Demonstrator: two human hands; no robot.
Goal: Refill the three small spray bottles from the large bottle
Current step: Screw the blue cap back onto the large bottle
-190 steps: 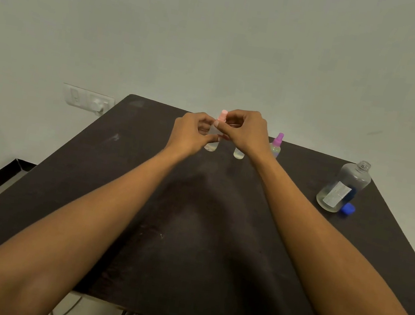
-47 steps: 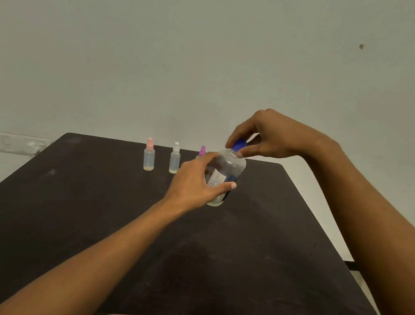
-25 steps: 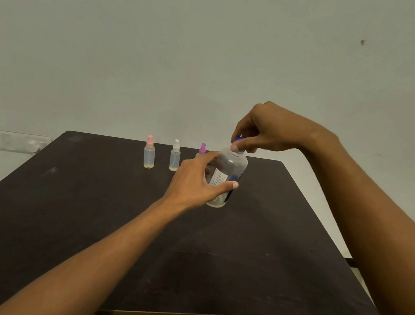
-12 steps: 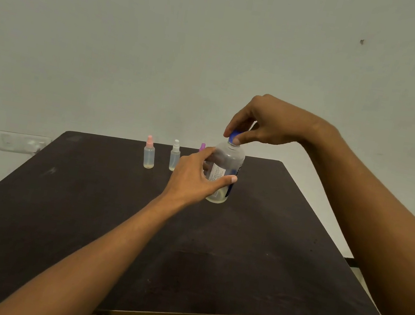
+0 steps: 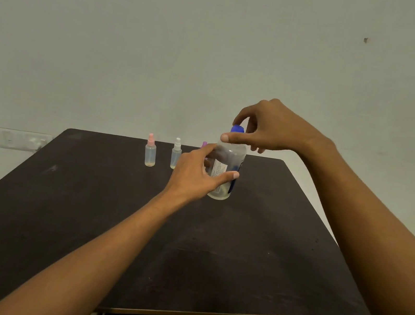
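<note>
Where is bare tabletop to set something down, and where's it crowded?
Bare: table left of the pink-capped bottle, the near half, right of the large bottle. Crowded: far middle, around the white-capped bottle, left hand and right hand.

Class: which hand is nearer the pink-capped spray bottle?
Left. The left hand sits just right of the pink-capped spray bottle; the right hand is farther right, at the blue cap.

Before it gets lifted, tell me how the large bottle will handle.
The large bottle looks mostly empty, liquid only near its base, so probably light. Tall and round, it could tip if pushed high, and roll once down.
</note>
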